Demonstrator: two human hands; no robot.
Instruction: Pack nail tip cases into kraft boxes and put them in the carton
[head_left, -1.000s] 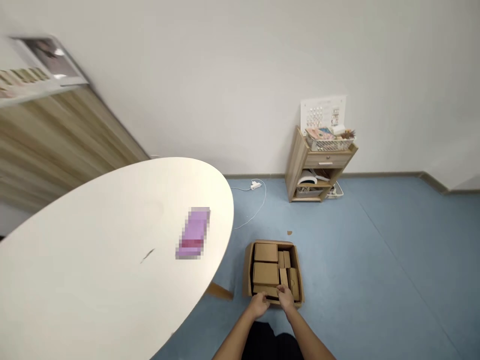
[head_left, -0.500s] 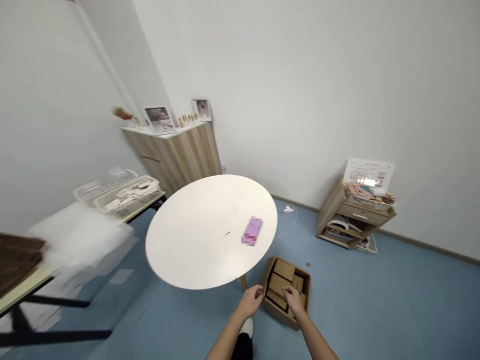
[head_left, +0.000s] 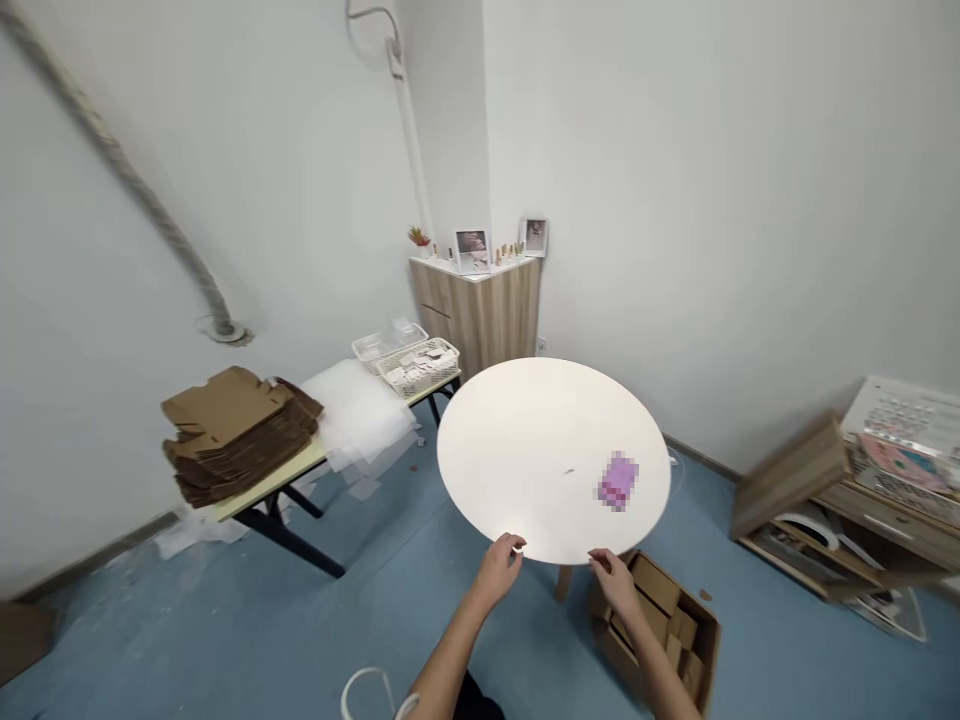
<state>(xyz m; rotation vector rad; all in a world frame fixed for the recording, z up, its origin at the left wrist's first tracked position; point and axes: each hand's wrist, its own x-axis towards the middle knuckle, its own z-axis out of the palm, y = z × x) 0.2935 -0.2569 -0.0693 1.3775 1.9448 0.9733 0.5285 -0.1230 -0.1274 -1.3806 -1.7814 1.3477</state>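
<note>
My left hand [head_left: 500, 567] hovers just in front of the near edge of the round white table [head_left: 525, 440]. Its fingers are curled into a pinch with a small white bit at the tips that I cannot make out. My right hand [head_left: 613, 580] hangs with loosely bent, parted fingers and nothing in it. It is above the near corner of an open cardboard carton [head_left: 703, 650] on the floor, which holds several small brown boxes [head_left: 657, 588]. A small purple item [head_left: 618, 481] lies on the right part of the tabletop.
A side table at left carries a stack of flat cardboard blanks [head_left: 236, 430], white wrap [head_left: 358, 408] and mesh baskets [head_left: 418, 364]. A wooden cabinet [head_left: 480, 312] stands in the corner and a wooden shelf unit [head_left: 840, 500] at right. A white loop [head_left: 366, 690] shows at the bottom edge.
Both hands have come up out of the carton and now hover near the table's edge. The view has swung left and risen, bringing the side table and cardboard stack into sight.
</note>
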